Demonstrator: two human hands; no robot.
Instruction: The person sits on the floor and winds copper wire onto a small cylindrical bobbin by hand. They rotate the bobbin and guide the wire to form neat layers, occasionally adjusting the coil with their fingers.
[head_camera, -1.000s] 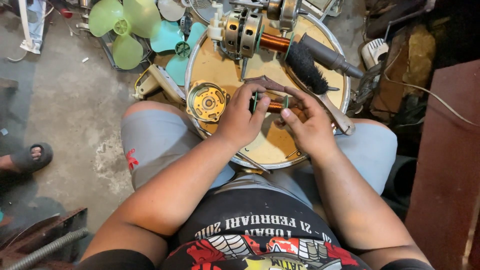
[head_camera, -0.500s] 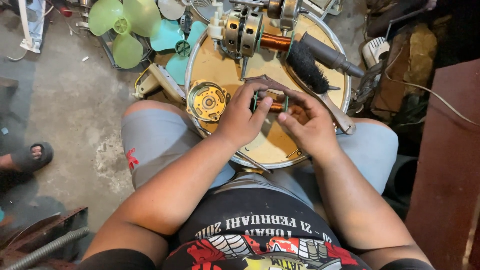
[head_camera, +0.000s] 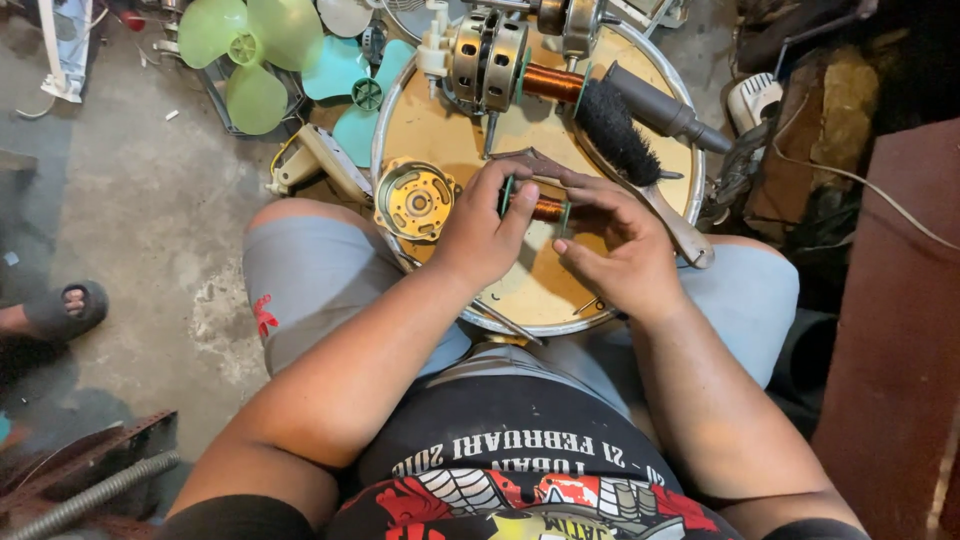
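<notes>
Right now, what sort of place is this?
Probably a small fan-repair workshop: loose green fan blades on the concrete floor, a motor on the round tray, and both hands on a copper coil.

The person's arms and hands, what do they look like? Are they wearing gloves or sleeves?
No gloves. Both the left hand and the right hand are bare, with no rings, watch or bracelets showing. The forearms are bare too. Short black sleeves start only near the shoulders, part of a black shirt with white lettering and a red picture.
</notes>
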